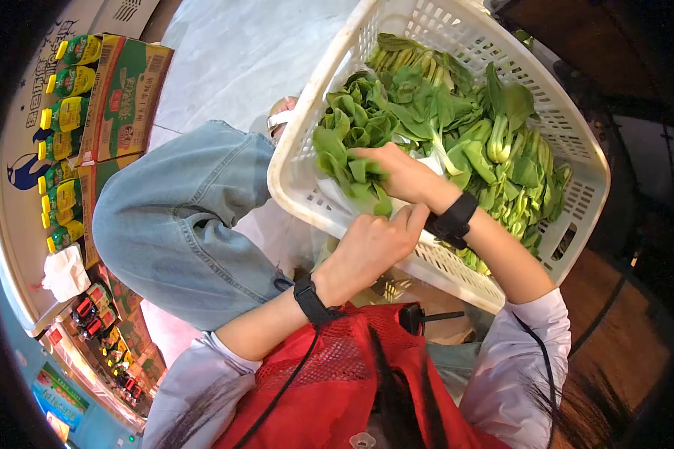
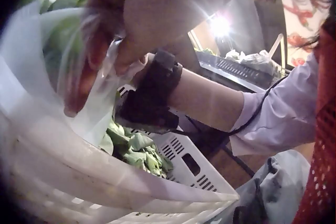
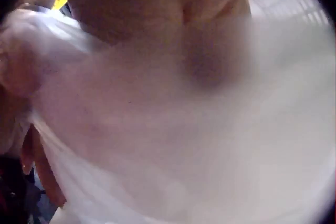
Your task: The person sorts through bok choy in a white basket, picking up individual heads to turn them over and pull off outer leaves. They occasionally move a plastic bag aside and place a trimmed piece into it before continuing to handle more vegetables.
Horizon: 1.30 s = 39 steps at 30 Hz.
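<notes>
In the head view a bunch of leafy greens (image 1: 356, 116) is at the near left corner of the white basket (image 1: 584, 127), partly over a clear plastic bag (image 1: 335, 193). The right hand (image 1: 408, 176) reaches across the basket and grips the greens, its fingertips partly among leaves. Close to the right wrist, the left hand (image 1: 374, 247) pinches the bag's edge. The left wrist view shows the left hand (image 2: 157, 14) with the bag (image 2: 94, 113) stretched from its fingers. Blurred film of the bag (image 3: 184, 145) covers much of the right hand (image 3: 152, 8) in the right wrist view.
More greens (image 1: 502, 150) fill the basket's middle and right side. Jeans-covered legs (image 1: 187, 217) are left of the basket. Yellow-capped bottles (image 1: 71, 116) and cartons (image 1: 127, 101) line the left side. Cords (image 1: 292, 374) hang from both wrist straps.
</notes>
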Each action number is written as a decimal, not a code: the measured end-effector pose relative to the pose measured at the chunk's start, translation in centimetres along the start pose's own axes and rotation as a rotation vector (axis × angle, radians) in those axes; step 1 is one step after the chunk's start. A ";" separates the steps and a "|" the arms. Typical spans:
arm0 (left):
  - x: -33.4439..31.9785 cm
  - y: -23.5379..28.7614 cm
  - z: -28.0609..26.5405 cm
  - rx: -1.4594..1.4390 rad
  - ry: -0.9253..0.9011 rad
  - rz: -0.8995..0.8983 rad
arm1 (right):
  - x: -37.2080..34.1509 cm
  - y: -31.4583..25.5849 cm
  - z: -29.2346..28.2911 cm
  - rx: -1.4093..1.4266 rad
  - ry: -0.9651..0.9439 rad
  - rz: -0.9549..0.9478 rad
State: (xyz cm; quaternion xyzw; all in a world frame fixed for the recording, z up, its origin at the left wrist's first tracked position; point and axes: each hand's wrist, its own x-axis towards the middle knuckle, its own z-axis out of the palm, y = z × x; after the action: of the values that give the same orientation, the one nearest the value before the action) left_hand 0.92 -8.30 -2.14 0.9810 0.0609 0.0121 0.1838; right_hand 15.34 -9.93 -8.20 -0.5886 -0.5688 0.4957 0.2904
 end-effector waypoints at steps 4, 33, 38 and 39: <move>-0.4 0.2 1.3 0.014 -0.020 0.021 | 0.6 1.4 2.6 0.173 0.147 -0.127; -0.5 0.3 0.3 -0.086 -0.015 -0.030 | 3.8 2.2 0.5 -0.474 0.337 -0.034; -0.4 -0.5 -1.1 -0.165 -0.043 -0.156 | 0.5 -0.6 -1.3 -0.828 0.294 -0.351; -0.4 -0.5 -1.0 -0.169 -0.039 -0.146 | -0.4 -0.4 -1.8 -0.977 0.303 -0.514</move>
State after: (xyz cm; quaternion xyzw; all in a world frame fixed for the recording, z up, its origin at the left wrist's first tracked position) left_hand 0.39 -7.48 -1.38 0.9550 0.1276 -0.0153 0.2675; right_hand 16.87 -9.81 -7.16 -0.5619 -0.8087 -0.0014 0.1741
